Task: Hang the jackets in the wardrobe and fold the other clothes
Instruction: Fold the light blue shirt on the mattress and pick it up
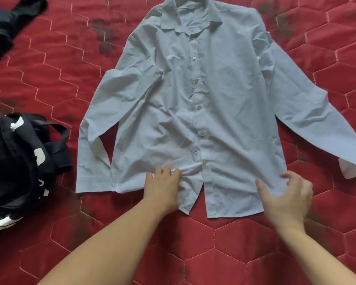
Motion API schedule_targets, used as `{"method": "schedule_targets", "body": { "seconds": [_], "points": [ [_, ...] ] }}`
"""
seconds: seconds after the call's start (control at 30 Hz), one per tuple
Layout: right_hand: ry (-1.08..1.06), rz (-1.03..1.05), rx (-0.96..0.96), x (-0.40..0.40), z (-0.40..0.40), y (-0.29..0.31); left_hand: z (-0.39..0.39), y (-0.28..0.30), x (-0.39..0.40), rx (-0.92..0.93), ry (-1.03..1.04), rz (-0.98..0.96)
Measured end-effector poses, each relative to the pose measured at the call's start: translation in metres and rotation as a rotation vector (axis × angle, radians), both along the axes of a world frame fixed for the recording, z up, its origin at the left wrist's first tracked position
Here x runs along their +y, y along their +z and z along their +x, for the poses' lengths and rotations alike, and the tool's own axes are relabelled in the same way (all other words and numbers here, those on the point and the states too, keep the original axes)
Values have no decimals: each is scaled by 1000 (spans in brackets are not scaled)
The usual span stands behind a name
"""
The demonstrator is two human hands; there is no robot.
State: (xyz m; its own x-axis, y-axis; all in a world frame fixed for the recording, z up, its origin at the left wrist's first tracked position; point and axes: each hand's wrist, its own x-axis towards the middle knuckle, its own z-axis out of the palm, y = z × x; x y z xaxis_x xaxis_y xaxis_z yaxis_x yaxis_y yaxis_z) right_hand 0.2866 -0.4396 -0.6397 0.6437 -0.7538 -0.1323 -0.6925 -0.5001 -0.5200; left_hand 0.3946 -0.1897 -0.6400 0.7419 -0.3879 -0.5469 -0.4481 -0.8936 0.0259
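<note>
- Pale blue button-up shirt lies face up and spread flat on a red quilted cover, collar at the far side, hem at the near side, sleeves angled out to left and right.
- Left hand rests on the hem just left of the button placket, fingers slightly bent and bunching the cloth under the fingertips.
- Right hand is over the near right corner of the hem, fingers spread and loosely curved; motion blur hides whether it touches the cloth.
- Bare red cover runs along the near edge and between the shirt and the dark clothes.
- Black garment with white print lies left, cut off by the frame edge; another dark garment sits far left.
- Right cuff reaches the frame edge.
</note>
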Motion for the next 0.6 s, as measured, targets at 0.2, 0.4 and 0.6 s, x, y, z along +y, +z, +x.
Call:
{"method": "schedule_targets", "body": {
  "seconds": [0.2, 0.4, 0.6],
  "points": [
    [1042, 57, 46, 105, 30, -5, 6, -16, 25, -44, -114, -122],
    [1071, 10, 77, 138, 45, -23, 5, -10, 62, 12, -59, -380],
    [1221, 30, 99, 122, 38, -29, -13, -12, 114, -84, 31, -237]
  ]
}}
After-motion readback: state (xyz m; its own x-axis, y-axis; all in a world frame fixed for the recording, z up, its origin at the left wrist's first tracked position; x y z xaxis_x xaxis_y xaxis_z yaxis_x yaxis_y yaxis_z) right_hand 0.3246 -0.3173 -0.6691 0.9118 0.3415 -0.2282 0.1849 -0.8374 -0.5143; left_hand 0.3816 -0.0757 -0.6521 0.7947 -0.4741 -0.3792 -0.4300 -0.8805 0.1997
